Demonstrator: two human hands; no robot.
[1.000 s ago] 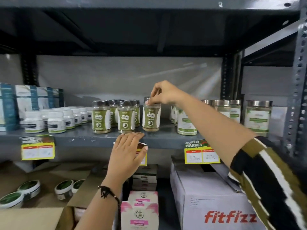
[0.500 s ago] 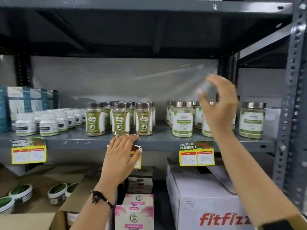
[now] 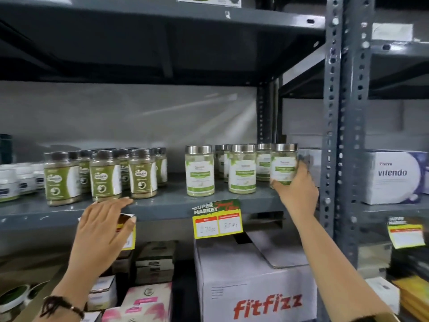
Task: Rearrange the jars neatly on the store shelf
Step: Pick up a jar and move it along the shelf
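Observation:
On the grey store shelf (image 3: 171, 206) stand two groups of jars. Dark-lidded jars with green labels (image 3: 105, 174) fill the left middle, in several rows. Silver-lidded jars with pale green labels (image 3: 199, 170) stand to the right. My right hand (image 3: 296, 191) grips the rightmost silver-lidded jar (image 3: 283, 162) from below and beside, at the shelf's right end near the upright. My left hand (image 3: 102, 228) lies flat with fingers spread against the shelf's front edge, over a price tag, holding nothing.
Small white bottles (image 3: 9, 184) sit at the shelf's far left. A perforated steel upright (image 3: 334, 135) stands just right of my right hand. A fitfizz carton (image 3: 255, 298) and stacked boxes lie below. A vitendo box (image 3: 392, 177) sits in the neighbouring bay.
My right hand left a dark-lidded jar in the left group, swung right across the shelf and closed on the rightmost silver-lidded jar. My left hand stayed on the shelf edge.

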